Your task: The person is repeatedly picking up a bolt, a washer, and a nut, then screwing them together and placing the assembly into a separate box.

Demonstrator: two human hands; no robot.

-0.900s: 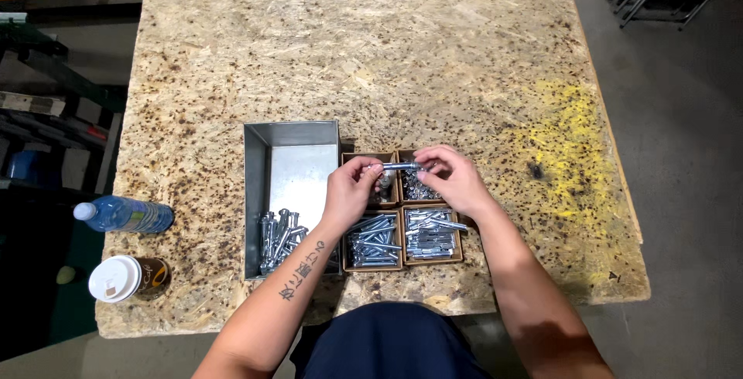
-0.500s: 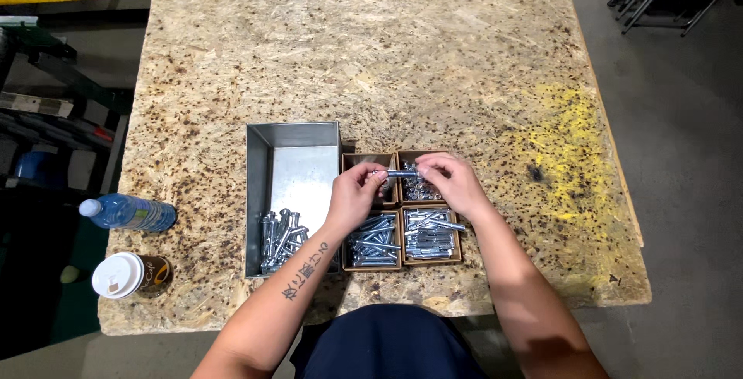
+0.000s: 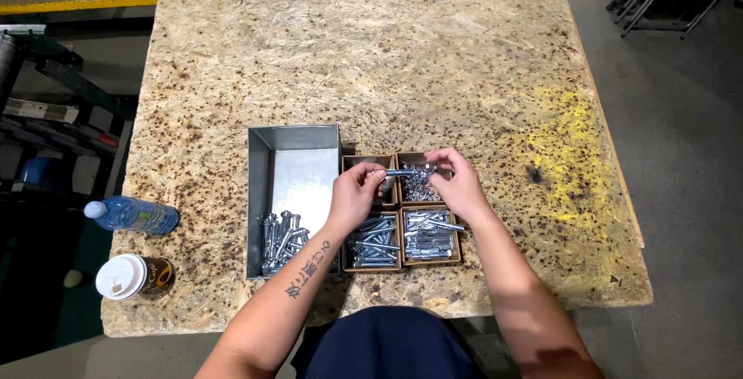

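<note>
Far left of the hands, out of play: blue water bottle (image 3: 133,215) lying on its side, lidded paper cup (image 3: 133,277) nearer the table edge. Both well apart from the fingers.

Metal tray (image 3: 294,158) just left of the left hand, touching the small boxes. Loose bolt assemblies (image 3: 282,240) piled at its near end, far end bare.

Left hand (image 3: 354,195): fingers curled shut on the left end of a bolt (image 3: 401,171), thumb and forefinger pinching it. Bolt lies level, bridging the gap between both sets of fingertips, above the two far compartments of the divided wooden box (image 3: 401,210).

Right hand (image 3: 457,184): fingertips closed on the bolt's right end. Too small to tell if there's a nut or washer under them.

Below the right fingertips: compartment of small nuts/washers (image 3: 418,185). Nearer the body, under both wrists: two compartments of long bolts (image 3: 373,241).

Judgement: looks like fitting a small part onto the bolt. To do it well:
- left hand only holds, keep the bolt level and stop it spinning
- right fingertips do the turning, start the thread square, back off if it binds
- work directly over the box so a dropped part lands in a compartment, not on the chipboard table (image 3: 387,54)
- grip near the ends, leave thread clear between the fingertips
</note>
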